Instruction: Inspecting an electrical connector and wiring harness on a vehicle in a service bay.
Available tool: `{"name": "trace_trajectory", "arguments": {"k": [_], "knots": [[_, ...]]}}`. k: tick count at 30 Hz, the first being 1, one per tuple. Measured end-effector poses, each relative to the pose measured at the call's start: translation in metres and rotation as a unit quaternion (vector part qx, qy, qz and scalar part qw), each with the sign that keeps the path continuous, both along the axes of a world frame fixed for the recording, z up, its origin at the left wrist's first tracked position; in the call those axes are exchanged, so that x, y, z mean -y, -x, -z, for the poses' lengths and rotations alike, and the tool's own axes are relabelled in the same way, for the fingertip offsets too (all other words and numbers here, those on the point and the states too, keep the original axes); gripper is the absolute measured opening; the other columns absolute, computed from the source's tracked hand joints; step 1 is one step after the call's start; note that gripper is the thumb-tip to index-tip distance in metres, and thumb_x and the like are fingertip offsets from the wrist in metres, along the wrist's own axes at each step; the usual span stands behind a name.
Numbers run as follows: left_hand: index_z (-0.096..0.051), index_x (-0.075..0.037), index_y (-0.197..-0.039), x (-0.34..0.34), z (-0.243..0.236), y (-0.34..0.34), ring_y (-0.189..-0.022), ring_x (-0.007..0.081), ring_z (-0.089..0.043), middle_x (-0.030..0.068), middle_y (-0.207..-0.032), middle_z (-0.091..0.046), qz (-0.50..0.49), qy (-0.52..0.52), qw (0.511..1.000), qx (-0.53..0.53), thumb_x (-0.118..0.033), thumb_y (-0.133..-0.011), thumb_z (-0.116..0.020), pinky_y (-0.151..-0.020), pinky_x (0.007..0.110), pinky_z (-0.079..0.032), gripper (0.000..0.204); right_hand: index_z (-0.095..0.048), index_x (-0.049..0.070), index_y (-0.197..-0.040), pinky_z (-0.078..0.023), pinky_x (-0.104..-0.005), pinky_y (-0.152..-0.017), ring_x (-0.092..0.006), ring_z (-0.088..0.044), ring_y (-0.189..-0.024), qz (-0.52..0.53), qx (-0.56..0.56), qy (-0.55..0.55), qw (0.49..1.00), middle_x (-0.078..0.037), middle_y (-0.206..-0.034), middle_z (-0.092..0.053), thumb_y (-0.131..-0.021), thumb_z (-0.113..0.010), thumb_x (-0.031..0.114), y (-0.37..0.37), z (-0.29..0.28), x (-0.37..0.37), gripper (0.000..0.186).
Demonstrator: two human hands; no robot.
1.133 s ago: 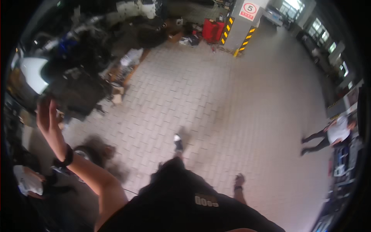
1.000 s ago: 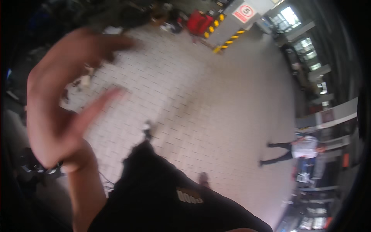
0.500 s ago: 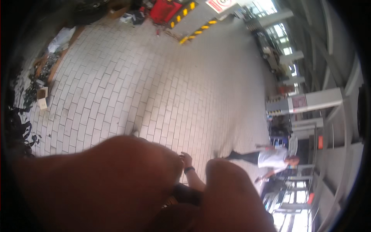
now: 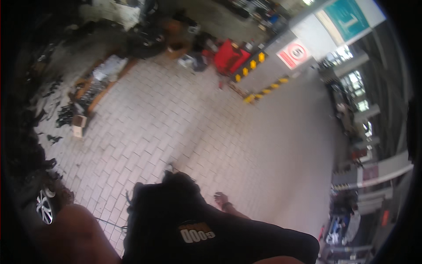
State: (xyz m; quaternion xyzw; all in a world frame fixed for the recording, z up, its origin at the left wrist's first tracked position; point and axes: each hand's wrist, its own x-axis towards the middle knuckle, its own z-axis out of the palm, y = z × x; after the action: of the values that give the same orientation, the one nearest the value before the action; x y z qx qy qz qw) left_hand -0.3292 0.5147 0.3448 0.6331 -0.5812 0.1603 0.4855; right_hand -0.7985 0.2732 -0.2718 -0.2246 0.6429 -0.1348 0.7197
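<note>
My right hand (image 4: 220,198) hangs low beside my dark-clothed body (image 4: 184,211), over pale paving bricks (image 4: 132,110), its fingers loosely curled around what may be a small pale thing, too small to make out. At the lower left, a close, blurred part of my left arm or hand (image 4: 77,237) shows; its fingers cannot be made out. My shoe (image 4: 169,167) peeps out ahead of the dark shorts. A dark cord lies on the paving to the left of my body.
Dark parts, a wheel (image 4: 44,207), cardboard with scraps (image 4: 92,92) and a small box (image 4: 79,126) line the left. Ahead stands a pillar (image 4: 303,35) with striped guards beside a red object (image 4: 231,59). Vehicles and another pillar (image 4: 369,174) line the right.
The close limb that covered much of the lower view has drawn back to the lower left. My view has shifted, and the person in white is no longer plainly visible.
</note>
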Motion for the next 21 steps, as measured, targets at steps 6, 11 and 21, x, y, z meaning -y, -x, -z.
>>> {"name": "trace_trajectory", "arguments": {"k": [6, 11, 21], "knots": [[-0.062, -0.001, -0.09, 0.06, 0.014, -0.028, -0.062, 0.0189, -0.063, 0.0134, -0.077, -0.063, -0.034, -0.174, 0.981, -0.076, -0.007, -0.064, -0.071, -0.044, 0.03, -0.048, 0.028, -0.056, 0.007, -0.105, -0.042, -0.0284, -0.051, -0.0109, -0.05, -0.062, -0.087, -0.025, 0.124, 0.988, -0.011, -0.088, -0.059, -0.089, -0.044, 0.024, -0.067, 0.012, 0.254, 0.026], [-0.064, -0.004, -0.087, 0.145, -0.037, -0.009, -0.056, 0.015, -0.06, 0.0117, -0.066, -0.06, -0.074, -0.125, 0.989, -0.02, -0.011, -0.066, -0.07, -0.048, 0.029, -0.047, 0.023, -0.055, 0.014, -0.11, -0.045, -0.0262, -0.065, -0.0139, -0.051, -0.075, -0.214, -0.014, 0.159, 0.964, -0.003, -0.098, -0.06, -0.086, -0.047, 0.031, -0.23, -0.041, 0.331, 0.03], [-0.061, -0.002, -0.088, 0.206, 0.004, -0.126, -0.052, 0.0162, -0.058, 0.0122, -0.063, -0.058, -0.068, -0.065, 0.994, 0.058, -0.006, -0.065, -0.072, -0.042, 0.027, -0.044, 0.025, -0.058, 0.01, -0.102, -0.043, -0.0267, -0.058, -0.0127, -0.053, -0.065, -0.292, 0.016, 0.113, 0.95, -0.005, -0.082, -0.062, -0.086, -0.051, 0.027, -0.33, -0.029, 0.335, 0.025]]}}
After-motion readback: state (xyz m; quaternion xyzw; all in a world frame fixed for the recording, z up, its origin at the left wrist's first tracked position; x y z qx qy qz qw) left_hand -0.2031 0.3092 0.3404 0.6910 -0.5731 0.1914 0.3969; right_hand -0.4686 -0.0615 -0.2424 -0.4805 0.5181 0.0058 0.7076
